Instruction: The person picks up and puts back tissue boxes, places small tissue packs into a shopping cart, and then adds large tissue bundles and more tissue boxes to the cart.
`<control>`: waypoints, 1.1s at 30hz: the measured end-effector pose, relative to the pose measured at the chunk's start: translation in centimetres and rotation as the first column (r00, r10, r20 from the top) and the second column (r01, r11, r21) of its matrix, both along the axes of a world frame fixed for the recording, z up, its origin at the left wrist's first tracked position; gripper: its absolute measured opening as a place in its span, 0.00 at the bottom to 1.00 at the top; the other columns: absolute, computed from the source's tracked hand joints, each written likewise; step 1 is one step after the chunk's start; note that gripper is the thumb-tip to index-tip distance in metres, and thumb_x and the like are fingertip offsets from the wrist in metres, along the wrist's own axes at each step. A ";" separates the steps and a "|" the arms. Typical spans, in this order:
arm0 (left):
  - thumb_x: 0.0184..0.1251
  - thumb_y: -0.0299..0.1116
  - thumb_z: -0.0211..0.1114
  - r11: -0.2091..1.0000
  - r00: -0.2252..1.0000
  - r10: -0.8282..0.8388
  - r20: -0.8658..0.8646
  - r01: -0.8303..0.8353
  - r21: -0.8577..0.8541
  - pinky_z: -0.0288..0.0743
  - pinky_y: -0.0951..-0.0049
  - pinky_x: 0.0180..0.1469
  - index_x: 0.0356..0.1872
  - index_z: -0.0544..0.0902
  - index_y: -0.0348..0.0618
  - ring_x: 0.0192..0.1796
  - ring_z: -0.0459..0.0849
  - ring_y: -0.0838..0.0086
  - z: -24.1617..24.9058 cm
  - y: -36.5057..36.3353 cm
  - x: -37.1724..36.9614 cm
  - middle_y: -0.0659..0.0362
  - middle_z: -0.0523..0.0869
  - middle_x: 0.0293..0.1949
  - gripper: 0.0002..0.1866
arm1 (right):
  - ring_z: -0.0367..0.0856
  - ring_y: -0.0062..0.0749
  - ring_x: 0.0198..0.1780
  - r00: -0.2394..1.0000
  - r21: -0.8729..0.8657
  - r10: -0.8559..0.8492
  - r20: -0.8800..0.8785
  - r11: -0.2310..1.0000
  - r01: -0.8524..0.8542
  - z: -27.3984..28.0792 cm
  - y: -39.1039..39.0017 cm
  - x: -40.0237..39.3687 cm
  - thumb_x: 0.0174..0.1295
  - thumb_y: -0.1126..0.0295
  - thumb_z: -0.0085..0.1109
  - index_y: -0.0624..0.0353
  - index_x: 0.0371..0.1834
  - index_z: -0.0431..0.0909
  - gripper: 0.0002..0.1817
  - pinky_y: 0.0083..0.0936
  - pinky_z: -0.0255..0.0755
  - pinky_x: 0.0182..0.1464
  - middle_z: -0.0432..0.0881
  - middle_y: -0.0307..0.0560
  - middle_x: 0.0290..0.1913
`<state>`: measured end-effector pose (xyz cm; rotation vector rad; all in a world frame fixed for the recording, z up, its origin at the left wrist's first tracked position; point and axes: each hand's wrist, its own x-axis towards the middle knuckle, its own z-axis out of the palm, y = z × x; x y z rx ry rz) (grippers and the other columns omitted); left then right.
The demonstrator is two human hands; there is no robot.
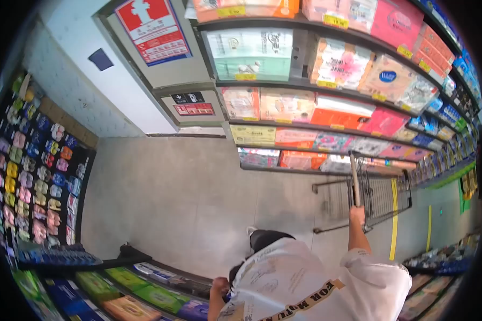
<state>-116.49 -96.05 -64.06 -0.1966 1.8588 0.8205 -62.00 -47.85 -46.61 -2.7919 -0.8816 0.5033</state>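
My right hand is wrapped around the end of the long, pale handle bar of a shopping cart. The wire basket of the cart stands to the right of that bar, beside the paper-goods shelves. Down by my left side, my left hand is curled near the lower shelf of green and blue packs. A small dark-blue patch shows beside its fingers; whether it is held cannot be made out.
Tall shelves of tissue packs rise ahead and curve off to the right. A rack of colourful slippers stands at the left. A red and white hydrant sign hangs on the wall. Yellow lines mark the grey floor.
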 end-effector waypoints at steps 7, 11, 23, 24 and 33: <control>0.64 0.27 0.64 0.997 0.995 -0.062 -0.073 0.064 0.030 0.78 0.70 0.31 0.46 0.85 0.40 0.38 0.87 0.68 3.4 9.3 -19.5 0.55 0.88 0.40 0.10 | 0.84 0.59 0.57 0.994 -0.002 -0.017 0.105 1.000 0.017 -1.1 -0.9 -10.7 0.55 0.59 0.62 0.56 0.55 0.78 0.24 0.58 0.73 0.58 0.86 0.57 0.51; 0.67 0.27 0.63 0.988 0.987 -0.144 -0.072 0.148 0.054 0.79 0.73 0.34 0.57 0.80 0.37 0.38 0.87 0.69 4.6 19.7 -26.1 0.53 0.87 0.43 0.18 | 0.82 0.61 0.60 0.997 -0.015 -0.030 0.069 0.999 0.031 -3.4 -2.9 -16.5 0.54 0.60 0.63 0.55 0.58 0.77 0.27 0.61 0.68 0.63 0.86 0.57 0.54; 0.61 0.32 0.69 0.204 0.287 -0.903 -0.320 0.941 0.270 0.82 0.69 0.42 0.51 0.86 0.38 0.41 0.87 0.71 2.2 49.8 -36.9 0.55 0.90 0.41 0.17 | 0.81 0.61 0.55 0.999 0.059 -0.030 -0.011 0.998 0.031 -4.1 -10.2 -40.8 0.48 0.61 0.68 0.51 0.52 0.73 0.26 0.62 0.65 0.57 0.85 0.55 0.47; 0.59 0.32 0.70 0.090 0.182 -0.904 -0.386 0.965 0.246 0.82 0.66 0.46 0.51 0.85 0.38 0.43 0.87 0.66 2.8 52.0 -37.0 0.53 0.90 0.42 0.19 | 0.80 0.60 0.56 1.000 0.022 -0.030 0.002 0.999 0.030 -3.7 -10.3 -42.9 0.48 0.60 0.68 0.50 0.52 0.74 0.26 0.61 0.66 0.57 0.84 0.54 0.48; 0.51 0.30 0.74 -0.420 -0.143 -0.498 -0.855 0.903 0.093 0.61 0.50 0.75 0.74 0.67 0.40 0.74 0.64 0.41 13.4 62.5 -30.6 0.35 0.65 0.73 0.44 | 0.74 0.60 0.60 0.975 -0.005 0.104 -0.197 0.994 -0.107 -0.7 -15.4 -61.7 0.46 0.57 0.73 0.53 0.59 0.69 0.36 0.58 0.67 0.61 0.77 0.57 0.57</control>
